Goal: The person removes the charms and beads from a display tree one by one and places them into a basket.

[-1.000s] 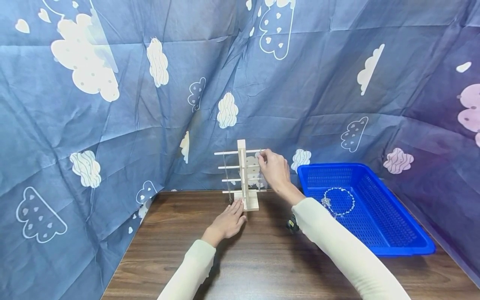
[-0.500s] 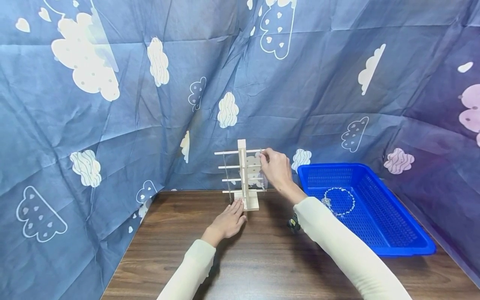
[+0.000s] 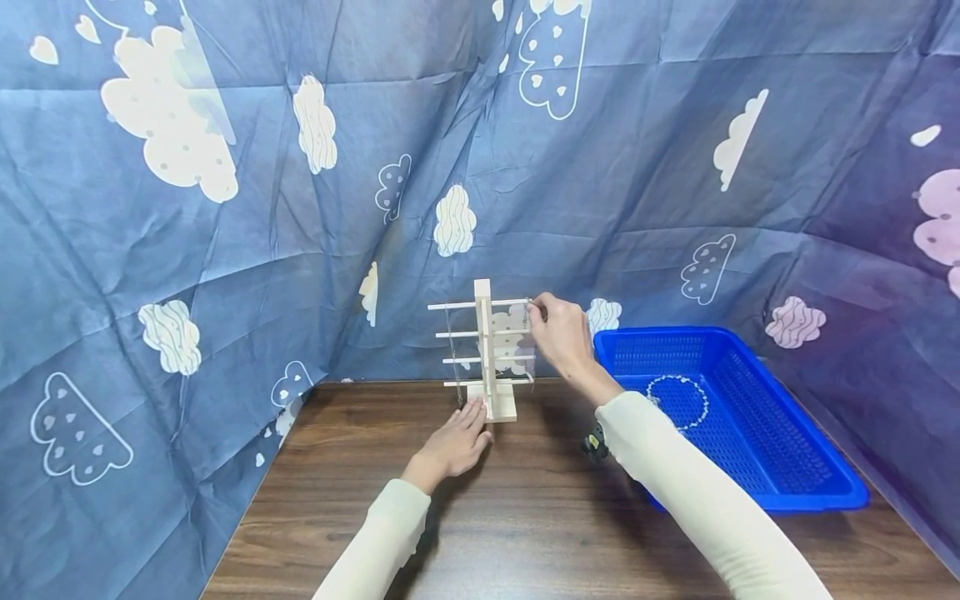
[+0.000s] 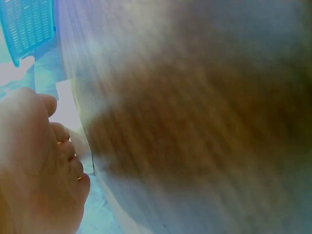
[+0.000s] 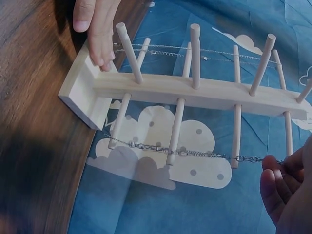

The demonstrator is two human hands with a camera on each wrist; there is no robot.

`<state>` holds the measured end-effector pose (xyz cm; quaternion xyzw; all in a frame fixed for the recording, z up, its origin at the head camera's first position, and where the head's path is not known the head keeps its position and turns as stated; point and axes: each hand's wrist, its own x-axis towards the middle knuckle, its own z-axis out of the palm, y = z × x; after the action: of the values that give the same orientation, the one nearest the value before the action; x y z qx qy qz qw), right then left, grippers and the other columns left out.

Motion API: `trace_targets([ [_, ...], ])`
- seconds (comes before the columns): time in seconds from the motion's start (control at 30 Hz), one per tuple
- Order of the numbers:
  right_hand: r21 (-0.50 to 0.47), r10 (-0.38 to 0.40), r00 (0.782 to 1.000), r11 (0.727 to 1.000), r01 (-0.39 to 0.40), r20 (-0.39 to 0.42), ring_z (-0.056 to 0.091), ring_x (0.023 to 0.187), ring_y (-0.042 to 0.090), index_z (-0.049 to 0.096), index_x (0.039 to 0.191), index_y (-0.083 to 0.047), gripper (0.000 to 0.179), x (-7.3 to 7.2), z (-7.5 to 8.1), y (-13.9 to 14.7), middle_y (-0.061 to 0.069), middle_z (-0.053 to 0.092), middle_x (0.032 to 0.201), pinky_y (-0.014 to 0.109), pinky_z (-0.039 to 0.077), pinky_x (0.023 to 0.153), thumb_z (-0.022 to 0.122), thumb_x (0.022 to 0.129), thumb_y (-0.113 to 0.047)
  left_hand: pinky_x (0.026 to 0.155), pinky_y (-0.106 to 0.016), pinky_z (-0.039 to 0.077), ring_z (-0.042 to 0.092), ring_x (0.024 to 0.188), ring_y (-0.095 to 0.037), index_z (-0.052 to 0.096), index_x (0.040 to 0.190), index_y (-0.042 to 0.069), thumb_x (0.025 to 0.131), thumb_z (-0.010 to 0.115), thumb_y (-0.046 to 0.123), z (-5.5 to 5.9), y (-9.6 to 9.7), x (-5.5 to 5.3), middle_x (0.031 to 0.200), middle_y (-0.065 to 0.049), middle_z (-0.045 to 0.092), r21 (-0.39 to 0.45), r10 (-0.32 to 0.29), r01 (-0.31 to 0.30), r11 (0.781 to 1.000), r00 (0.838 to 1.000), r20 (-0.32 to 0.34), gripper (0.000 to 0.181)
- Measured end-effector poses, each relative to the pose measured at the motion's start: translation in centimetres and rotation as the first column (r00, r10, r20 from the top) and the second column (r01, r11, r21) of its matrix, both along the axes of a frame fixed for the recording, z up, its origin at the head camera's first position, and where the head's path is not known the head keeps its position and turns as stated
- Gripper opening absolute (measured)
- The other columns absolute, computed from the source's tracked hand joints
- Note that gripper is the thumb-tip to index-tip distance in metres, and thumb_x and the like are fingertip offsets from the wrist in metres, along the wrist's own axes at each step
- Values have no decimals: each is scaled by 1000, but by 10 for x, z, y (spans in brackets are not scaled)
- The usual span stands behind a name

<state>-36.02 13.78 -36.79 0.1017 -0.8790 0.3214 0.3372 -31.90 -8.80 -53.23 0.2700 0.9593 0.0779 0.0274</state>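
A pale wooden jewellery stand (image 3: 486, 354) stands upright near the back of the table, pegs out to both sides. My left hand (image 3: 453, 442) lies with straight fingers on its base; the right wrist view shows those fingertips on the wood beside the post. At the tip of the top right peg, my right hand (image 3: 562, 335) pinches a silver chain necklace (image 5: 248, 159) between thumb and fingers. The chain runs down along the ends of the right-hand pegs. Another thin silver chain (image 5: 214, 51) hangs on the pegs of the opposite side.
To the right sits a blue plastic basket (image 3: 795, 502) with a beaded necklace (image 3: 678, 377) in it. A small black object (image 3: 595, 444) shows beside my right sleeve. Behind the table (image 3: 510, 533) hangs a blue cloud-patterned cloth (image 3: 600, 183).
My right hand has shifted slightly right, out to the peg's tip, and the chain's upper end has moved with it. The left hand and the stand have stayed put.
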Motion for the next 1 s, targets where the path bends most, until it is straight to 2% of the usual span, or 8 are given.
trace_targets([
  [0.2, -2, 2, 1000, 1000, -2, 10, 72, 75, 31, 79, 103, -5, 19, 0, 2, 7, 13, 79, 87, 47, 61, 67, 64, 102, -18, 136, -49, 23, 20, 166, -35, 27, 166, -5, 116, 31, 31, -1, -1, 0, 177, -20, 21, 12, -10, 10, 1000, 1000, -3, 62],
  [0.43, 23, 15, 1000, 1000, -16, 15, 73, 75, 32, 79, 104, -5, 20, 1, 2, 14, 14, 80, 89, 47, 61, 68, 64, 103, -19, 137, -46, 19, 15, 167, -31, 22, 168, -2, 117, 26, 35, -7, -2, -4, 179, -17, 15, -10, -1, 1, 1000, 1000, 4, 63],
  [0.53, 24, 26, 1000, 999, -26, 8, 73, 75, 31, 79, 104, -4, 21, 2, 3, 17, 14, 80, 89, 46, 61, 68, 64, 103, -19, 136, -49, 22, 19, 166, -34, 26, 167, -4, 116, 30, 33, -5, -1, -3, 178, -19, 19, 13, -3, 3, 1000, 1000, 1, 63],
  [1.0, 15, 23, 996, 1000, -22, -85, 70, 70, 27, 80, 99, -5, 17, 3, 15, 39, 11, 78, 83, 43, 56, 64, 68, 102, -17, 136, -48, 23, 21, 166, -33, 27, 166, -4, 116, 31, 32, -1, 0, 1, 177, -19, 21, 14, -3, 3, 1000, 1000, -7, 62],
])
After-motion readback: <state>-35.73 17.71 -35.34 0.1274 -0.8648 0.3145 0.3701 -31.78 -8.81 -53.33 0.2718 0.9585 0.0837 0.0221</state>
